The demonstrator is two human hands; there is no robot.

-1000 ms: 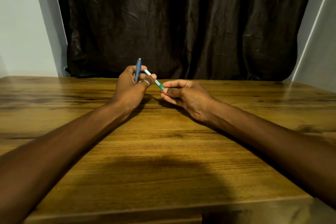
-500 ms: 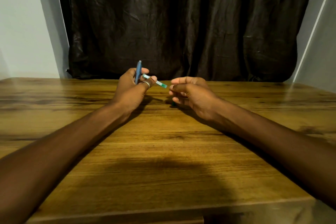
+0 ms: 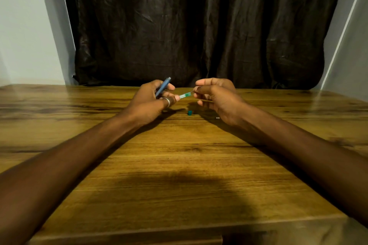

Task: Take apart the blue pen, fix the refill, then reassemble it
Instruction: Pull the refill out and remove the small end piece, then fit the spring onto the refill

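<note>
Refill point(image 3: 185, 95) is pinched between fingertips of left hand point(image 3: 152, 99) and right hand point(image 3: 216, 96); blue cap point(image 3: 163, 86) is also gripped by the left, and a small green piece point(image 3: 189, 113) is seen on the table point(image 3: 179, 165) at six o'clock.

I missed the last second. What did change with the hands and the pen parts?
The right hand let go, then pinched the refill tip again. A small green piece now lies on the table. The left hand still holds barrel and refill.
</note>
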